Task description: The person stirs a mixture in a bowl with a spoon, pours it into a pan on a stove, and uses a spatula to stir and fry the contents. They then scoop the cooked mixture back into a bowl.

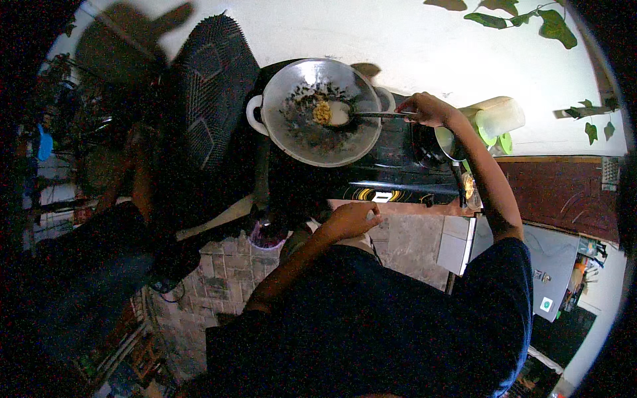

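Note:
A large metal wok (298, 144) with two loop handles rests on a dark stove (398, 159). Dark bits cling to its inner wall, and a small yellowish heap of food (322, 113) lies near the middle. My right hand (429, 109) grips the handle of a metal ladle or spatula (371, 115), whose head is down in the wok beside the heap; what the pale patch there is, I cannot tell. Held in front of my body, before the stove's front edge, my left hand (352, 219) is empty with loosely curled fingers.
A pan (448, 144) with a black handle and green-lidded containers (502, 117) stand right of the wok, with a small clear container (472, 191) of food. A spiky dark sheet (214, 89) rises at left. Another person's arms (132, 174) are dimly visible at far left.

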`<action>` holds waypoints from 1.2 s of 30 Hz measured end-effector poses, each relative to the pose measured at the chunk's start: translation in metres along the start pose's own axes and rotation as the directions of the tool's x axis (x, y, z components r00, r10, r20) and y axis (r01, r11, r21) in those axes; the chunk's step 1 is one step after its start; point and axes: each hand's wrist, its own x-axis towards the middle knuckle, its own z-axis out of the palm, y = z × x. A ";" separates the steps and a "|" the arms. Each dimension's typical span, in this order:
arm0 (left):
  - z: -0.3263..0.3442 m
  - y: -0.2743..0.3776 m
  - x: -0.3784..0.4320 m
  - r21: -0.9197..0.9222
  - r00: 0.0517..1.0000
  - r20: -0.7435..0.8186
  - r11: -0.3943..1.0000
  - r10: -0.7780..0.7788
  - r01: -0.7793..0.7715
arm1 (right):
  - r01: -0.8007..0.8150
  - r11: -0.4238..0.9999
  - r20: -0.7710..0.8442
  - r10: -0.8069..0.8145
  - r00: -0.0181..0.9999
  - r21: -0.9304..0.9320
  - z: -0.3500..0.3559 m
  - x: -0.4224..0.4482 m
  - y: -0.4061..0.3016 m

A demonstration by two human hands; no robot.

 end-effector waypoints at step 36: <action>0.003 -0.023 0.002 -0.096 0.996 -0.083 0.995 0.020 -0.028 | -0.119 0.955 -0.599 -0.071 0.797 -0.272 0.103 -0.022 -0.003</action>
